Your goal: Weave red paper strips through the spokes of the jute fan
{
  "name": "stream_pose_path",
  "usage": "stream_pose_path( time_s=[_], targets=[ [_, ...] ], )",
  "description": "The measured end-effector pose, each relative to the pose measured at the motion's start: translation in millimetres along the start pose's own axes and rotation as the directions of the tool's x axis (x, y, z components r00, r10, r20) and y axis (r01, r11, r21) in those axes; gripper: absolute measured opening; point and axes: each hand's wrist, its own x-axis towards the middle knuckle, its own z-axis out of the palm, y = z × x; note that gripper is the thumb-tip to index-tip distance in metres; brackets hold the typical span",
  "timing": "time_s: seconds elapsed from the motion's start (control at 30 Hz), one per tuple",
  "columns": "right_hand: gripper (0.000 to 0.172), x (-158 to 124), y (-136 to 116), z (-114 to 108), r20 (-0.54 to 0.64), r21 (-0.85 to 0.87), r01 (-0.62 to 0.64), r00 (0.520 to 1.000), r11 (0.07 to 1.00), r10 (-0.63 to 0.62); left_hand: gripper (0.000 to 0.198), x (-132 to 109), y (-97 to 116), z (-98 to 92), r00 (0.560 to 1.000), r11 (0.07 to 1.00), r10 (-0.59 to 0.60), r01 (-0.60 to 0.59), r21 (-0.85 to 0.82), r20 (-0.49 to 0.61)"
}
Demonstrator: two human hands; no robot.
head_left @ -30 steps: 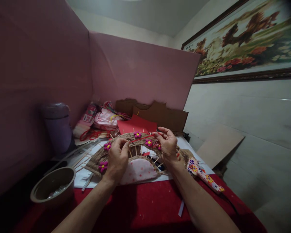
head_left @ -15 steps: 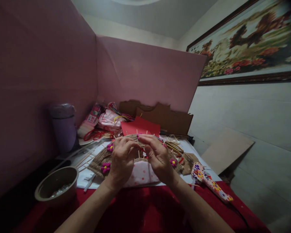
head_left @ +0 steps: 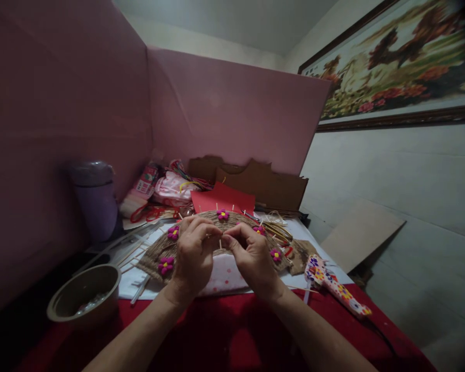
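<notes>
My left hand (head_left: 196, 253) and my right hand (head_left: 253, 256) meet fingertip to fingertip in front of me, both pinched. Whatever lies between the fingertips is too small to make out. Behind and below them is a fan-shaped piece of wound brown twine (head_left: 155, 254) with thin sticks jutting from its edge. Purple felt-like flowers with yellow centres decorate it, among them a top flower (head_left: 222, 214) and a lower left flower (head_left: 166, 265). White cloth with pink dots (head_left: 227, 276) shows under my hands, at the fan's inner curve.
At the left stand a bowl (head_left: 116, 281) holding clear pieces and a purple container (head_left: 96, 206). A flower-patterned glue gun (head_left: 337, 289) with a cord lies at the right. Red paper (head_left: 225, 196), torn cardboard (head_left: 271, 186) and bundled materials (head_left: 174, 188) fill the back.
My right fingers have curled from stretched out into a pinch, and the fingertips of both hands have come together. More of the fan's flowers show now. The view has shifted slightly.
</notes>
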Motion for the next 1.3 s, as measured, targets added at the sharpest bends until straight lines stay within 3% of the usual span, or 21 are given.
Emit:
stream_pose_path(
  time_s=[0.17, 0.27, 0.43, 0.57, 0.73, 1.13, 1.3],
  targets=[
    [0.015, 5, 6, 0, 0.072, 0.161, -0.127, 0.991, 0.979, 0.117, 0.012, 0, 1, -0.9, 0.999, 0.995, -0.041, 0.041, -0.094, 0.004],
    [0.016, 7, 7, -1, 0.058, 0.195, -0.131, 0.991, 0.972, 0.122, 0.011, -1, 0, -0.5, 0.99, 0.969, -0.139, 0.144, -0.2, 0.039],
    [0.015, 7, 9, -3, 0.007, 0.144, -0.093, 0.996, 0.985, 0.093, 0.01, -3, 1, 2.0, 0.919, 0.844, -0.382, 0.389, -0.369, 0.095],
    [0.014, 7, 11, -3, 0.007, 0.127, -0.062, 0.998, 0.99, 0.062, 0.027, -3, 2, 2.5, 0.88, 0.832, -0.423, 0.472, -0.291, 0.217],
    [0.015, 5, 12, -3, 0.032, 0.088, -0.03, 0.999, 0.996, 0.027, 0.042, -5, 1, 2.7, 0.865, 0.85, -0.415, 0.479, -0.218, 0.283],
    [0.012, 4, 11, -4, 0.067, 0.024, 0.024, 0.997, 0.999, -0.026, 0.02, -4, 2, 5.2, 0.886, 0.87, -0.378, 0.439, -0.225, 0.268],
    [0.016, 9, 16, -3, 0.085, 0.203, -0.097, 0.993, 0.974, 0.082, 0.015, -3, 4, 3.5, 0.887, 0.874, -0.383, 0.438, -0.211, 0.256]
  ],
)
